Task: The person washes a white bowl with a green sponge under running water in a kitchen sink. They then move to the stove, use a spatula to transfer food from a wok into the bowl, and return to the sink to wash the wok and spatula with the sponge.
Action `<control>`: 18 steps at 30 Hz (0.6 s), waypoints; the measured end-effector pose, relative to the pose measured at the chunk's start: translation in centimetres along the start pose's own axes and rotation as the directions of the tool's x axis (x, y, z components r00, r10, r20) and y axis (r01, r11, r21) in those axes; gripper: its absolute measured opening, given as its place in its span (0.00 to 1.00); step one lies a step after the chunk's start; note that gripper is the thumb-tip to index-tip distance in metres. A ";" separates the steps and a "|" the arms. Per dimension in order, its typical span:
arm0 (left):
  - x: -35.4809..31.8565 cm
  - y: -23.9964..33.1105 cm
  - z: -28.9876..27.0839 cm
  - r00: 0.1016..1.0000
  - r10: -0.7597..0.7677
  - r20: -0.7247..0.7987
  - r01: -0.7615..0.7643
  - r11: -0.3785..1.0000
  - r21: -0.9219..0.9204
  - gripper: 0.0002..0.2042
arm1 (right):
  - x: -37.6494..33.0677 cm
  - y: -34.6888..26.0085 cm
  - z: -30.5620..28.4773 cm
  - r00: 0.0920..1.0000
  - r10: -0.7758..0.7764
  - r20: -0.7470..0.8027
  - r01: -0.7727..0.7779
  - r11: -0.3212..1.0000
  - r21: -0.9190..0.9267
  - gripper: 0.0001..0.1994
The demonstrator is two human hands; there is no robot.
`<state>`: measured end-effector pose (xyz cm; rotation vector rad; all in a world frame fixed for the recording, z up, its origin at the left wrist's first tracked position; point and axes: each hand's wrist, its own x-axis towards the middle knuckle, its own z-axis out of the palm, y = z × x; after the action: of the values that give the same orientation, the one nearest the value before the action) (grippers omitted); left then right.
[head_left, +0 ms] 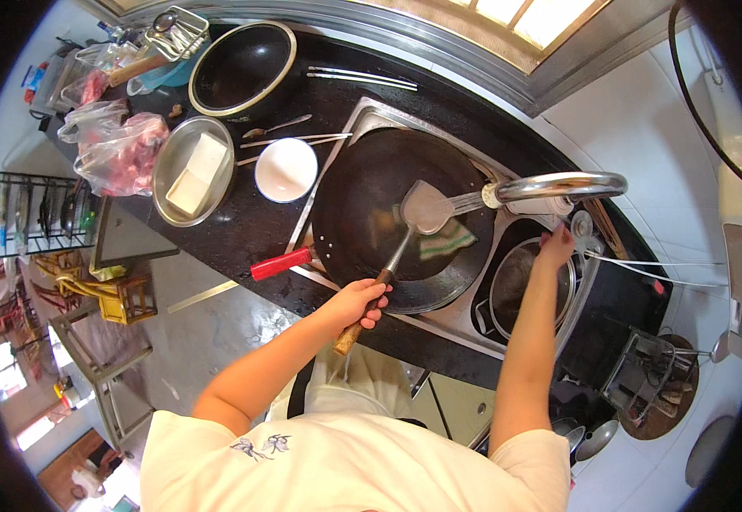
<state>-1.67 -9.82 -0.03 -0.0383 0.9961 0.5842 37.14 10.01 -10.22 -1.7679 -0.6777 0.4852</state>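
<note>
My left hand (359, 300) grips the wooden handle of a metal spatula (423, 209), whose blade rests inside a large black wok (362, 196) sitting in the sink. The wok has a red handle (280, 264) pointing toward me, and a green-striped cloth (445, 241) lies in it under the spatula blade. My right hand (556, 247) reaches to the base of the chrome tap (559, 184), fingers on the tap's handle area. The tap spout arches over the wok's right side.
A white bowl (286, 169), a steel dish with white tofu blocks (192, 171), a second black wok (242, 67), chopsticks (362, 78), a spoon (275, 129) and plastic bags (115, 149) sit on the black counter. A steel pot (516, 290) fills the right sink basin.
</note>
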 end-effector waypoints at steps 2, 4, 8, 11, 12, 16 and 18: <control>-0.1 -0.1 -0.5 0.997 0.052 -0.049 -0.051 0.999 0.018 0.10 | -7.2 -2.5 1.1 0.952 -0.298 0.071 0.305 0.902 -0.304 0.11; -0.1 -0.5 -0.8 0.991 0.092 -0.093 -0.085 0.993 0.078 0.09 | -13.8 -2.8 2.0 0.785 -0.230 0.575 0.370 0.919 -0.138 0.09; -0.6 -0.4 -1.4 0.982 0.145 -0.122 -0.120 0.973 0.197 0.10 | -20.7 -2.7 4.3 0.294 -0.138 0.946 0.909 0.345 -0.233 0.25; -0.8 -0.1 -1.6 0.974 0.178 -0.139 -0.135 0.953 0.270 0.10 | -19.0 0.9 6.5 0.288 -0.047 0.956 0.899 0.359 -0.253 0.15; -0.9 -0.2 -1.7 0.975 0.177 -0.135 -0.136 0.954 0.267 0.10 | -18.1 1.2 6.6 0.337 0.021 0.941 0.829 0.467 -0.307 0.12; -0.4 -0.7 -2.2 0.973 0.166 -0.162 -0.126 0.964 0.236 0.10 | -18.8 -5.3 5.7 0.544 -0.089 0.835 0.561 0.778 -0.283 0.11; -0.2 -0.7 -2.1 0.982 0.131 -0.138 -0.098 0.971 0.220 0.10 | -19.9 -7.0 5.8 0.596 -0.026 0.802 0.398 0.877 -0.268 0.14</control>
<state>-3.02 -11.05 -1.19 0.1678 1.2109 0.5838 17.12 2.51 -5.49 -1.7839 -1.7302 1.0273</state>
